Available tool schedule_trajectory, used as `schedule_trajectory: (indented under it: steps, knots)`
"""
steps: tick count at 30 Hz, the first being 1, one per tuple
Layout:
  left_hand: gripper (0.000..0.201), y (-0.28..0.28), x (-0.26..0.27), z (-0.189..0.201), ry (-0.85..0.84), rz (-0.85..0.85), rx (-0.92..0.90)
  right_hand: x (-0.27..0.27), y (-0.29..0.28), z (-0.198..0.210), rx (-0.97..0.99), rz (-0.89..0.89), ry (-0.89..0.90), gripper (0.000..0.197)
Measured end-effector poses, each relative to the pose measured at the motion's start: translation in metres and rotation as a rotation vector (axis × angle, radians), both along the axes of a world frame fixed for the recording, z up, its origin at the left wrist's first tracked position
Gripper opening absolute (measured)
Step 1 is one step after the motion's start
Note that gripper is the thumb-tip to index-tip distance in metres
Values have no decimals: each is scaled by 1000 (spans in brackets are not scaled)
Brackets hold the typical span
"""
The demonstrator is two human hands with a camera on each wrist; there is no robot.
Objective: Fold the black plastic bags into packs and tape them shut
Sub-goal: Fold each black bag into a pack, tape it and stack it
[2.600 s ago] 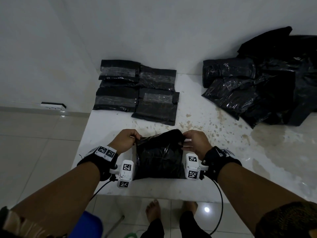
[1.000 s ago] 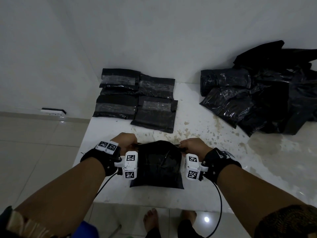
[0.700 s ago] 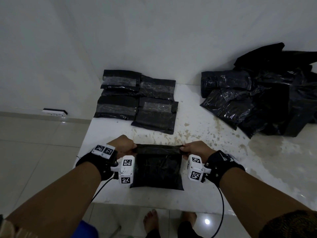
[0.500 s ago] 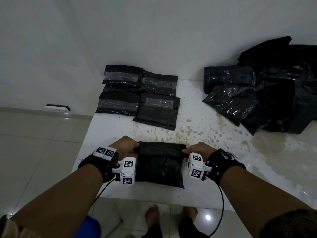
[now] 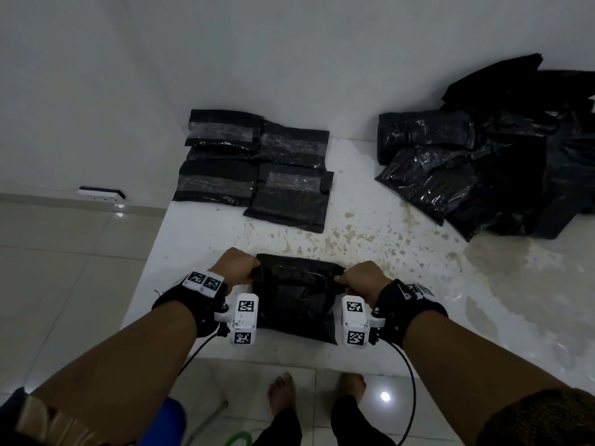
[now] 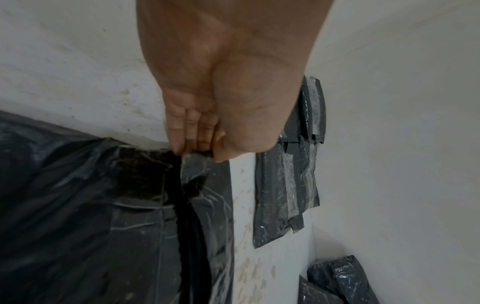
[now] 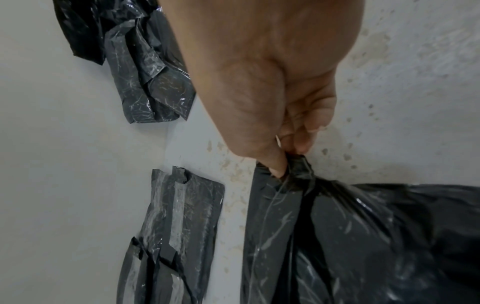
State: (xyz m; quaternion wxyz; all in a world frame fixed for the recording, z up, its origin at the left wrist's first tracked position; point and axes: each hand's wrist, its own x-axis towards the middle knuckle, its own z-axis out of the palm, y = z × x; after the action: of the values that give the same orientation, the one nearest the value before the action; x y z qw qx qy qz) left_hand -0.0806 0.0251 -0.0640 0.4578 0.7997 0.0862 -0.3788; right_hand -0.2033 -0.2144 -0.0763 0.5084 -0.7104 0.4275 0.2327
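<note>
A black plastic bag lies near the front edge of the white table, its top flap folded over toward me. My left hand pinches the flap's left end between thumb and curled fingers. My right hand pinches the flap's right end the same way. Both wrist views show the flap doubled over the bag's body. No tape is on this bag.
Several taped black packs lie at the back left against the wall. A heap of loose black bags fills the back right. The table top is stained in the middle. Tiled floor lies left, and my bare feet show below the front edge.
The bag's raised open top has been folded down and over into a flat flap. Both hands have dropped low with it, still holding its two ends.
</note>
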Motion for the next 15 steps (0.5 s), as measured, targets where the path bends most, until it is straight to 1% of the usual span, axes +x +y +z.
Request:
schedule_trajectory:
  steps: [2,3,5,7,10,11,13,14,15]
  knots:
    - [14,-4,2,4,72,85,-42,0,-1,3,15,3,-18,10]
    - [22,-5,3,6,103,107,-50,0,-2,5,21,2,-31,10]
    - [36,-7,8,3,124,85,3,0,-2,10,41,2,-51,10]
    - [35,-9,12,-2,97,57,47,-2,-1,13,68,-8,-57,11]
    - [21,-11,15,-14,28,-38,81,-4,-1,16,114,-77,-50,13]
    - [22,-11,15,-16,-5,-66,88,-4,0,17,145,-120,-59,15]
    - [31,-12,14,-20,-54,-99,107,-4,0,18,194,-195,-86,28]
    - [31,-12,13,-20,-72,-119,128,-3,-1,17,183,-207,-90,34]
    - [31,-11,12,-20,-78,-144,161,-2,0,16,167,-214,-94,34]
